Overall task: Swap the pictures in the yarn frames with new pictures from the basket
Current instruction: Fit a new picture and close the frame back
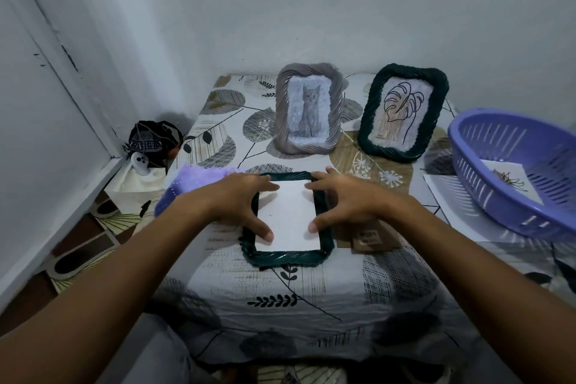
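A dark green yarn frame (285,259) lies face down on the table, with a white picture back (288,218) set in its opening. My left hand (237,199) rests on the frame's left side, thumb and fingertips pressing on the white sheet. My right hand (346,201) mirrors it on the right side, fingers spread and touching the sheet's edge. Behind them stand a grey yarn frame (308,109) with a cat picture and a dark green yarn frame (403,112) with a leaf drawing. A purple basket (511,196) at the right holds a picture (511,181).
A purple cloth (190,184) lies left of the flat frame. A brown cardboard piece (367,235) lies by my right wrist. White sheets (445,193) lie under the basket. A dark bag (152,140) and a small ghost toy (141,162) are left of the table, by the wall.
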